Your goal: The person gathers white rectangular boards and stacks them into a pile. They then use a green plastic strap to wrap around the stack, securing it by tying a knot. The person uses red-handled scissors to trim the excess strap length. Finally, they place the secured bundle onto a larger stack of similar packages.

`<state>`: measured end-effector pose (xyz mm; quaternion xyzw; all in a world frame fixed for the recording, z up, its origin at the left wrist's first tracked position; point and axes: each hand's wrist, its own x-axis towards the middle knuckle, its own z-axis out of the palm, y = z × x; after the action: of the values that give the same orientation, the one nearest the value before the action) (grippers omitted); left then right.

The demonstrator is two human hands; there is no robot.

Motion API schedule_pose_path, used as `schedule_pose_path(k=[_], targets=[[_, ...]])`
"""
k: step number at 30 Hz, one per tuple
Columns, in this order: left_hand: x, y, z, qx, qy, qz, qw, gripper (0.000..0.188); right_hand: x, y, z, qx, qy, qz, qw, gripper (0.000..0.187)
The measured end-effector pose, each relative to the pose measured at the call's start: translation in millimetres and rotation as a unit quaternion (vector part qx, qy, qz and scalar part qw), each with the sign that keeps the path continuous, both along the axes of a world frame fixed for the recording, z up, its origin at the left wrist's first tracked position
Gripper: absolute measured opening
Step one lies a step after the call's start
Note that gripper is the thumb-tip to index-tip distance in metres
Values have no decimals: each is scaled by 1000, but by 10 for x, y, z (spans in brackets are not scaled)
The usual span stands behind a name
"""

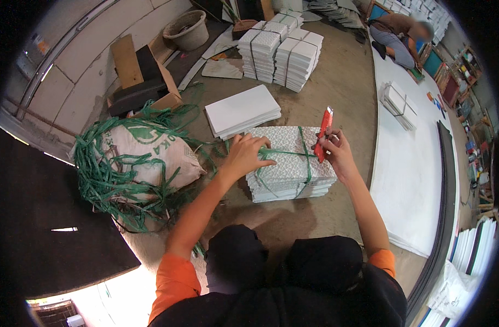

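Note:
In front of my knees stands a stack of white textured sheets (pixel 282 169), with green plastic twine (pixel 305 147) crossed over its top and down its sides. My left hand (pixel 247 155) rests at the stack's left edge, its fingers closed on the twine near the top left corner. Held upright in my right hand (pixel 337 152) is a red utility knife (pixel 324 133), above the stack's right side. Its tip points away from me. Just beyond the stack lies a smaller pile of smooth white sheets (pixel 243 111).
A sack (pixel 157 158) draped with tangled green twine sits at left, before an open cardboard box (pixel 165 90). Tied white bundles (pixel 285 52) stand farther back, near a grey bucket (pixel 187 32). At right, a long white sheet (pixel 407 180) covers the floor; another person (pixel 399 35) crouches at its far end.

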<state>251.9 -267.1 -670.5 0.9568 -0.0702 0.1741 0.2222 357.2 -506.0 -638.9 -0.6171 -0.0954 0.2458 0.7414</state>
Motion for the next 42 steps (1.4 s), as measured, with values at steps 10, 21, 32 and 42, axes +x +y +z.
schedule_pose_path(k=[10,21,32,42], targets=[[-209,21,-116,-32,31,69,997,31,-268,294,-278,45,119,103,987,36],[-386,119,-244,-19,55,116,991,8,-461,451,-346,-79,100,182,975,24],[-399,131,-482,-516,-23,170,839,19,-701,481,-192,-123,84,183,972,21],[-347,-16,-418,-869,-44,57,489,26,-887,530,-245,-186,-12,212,959,19]])
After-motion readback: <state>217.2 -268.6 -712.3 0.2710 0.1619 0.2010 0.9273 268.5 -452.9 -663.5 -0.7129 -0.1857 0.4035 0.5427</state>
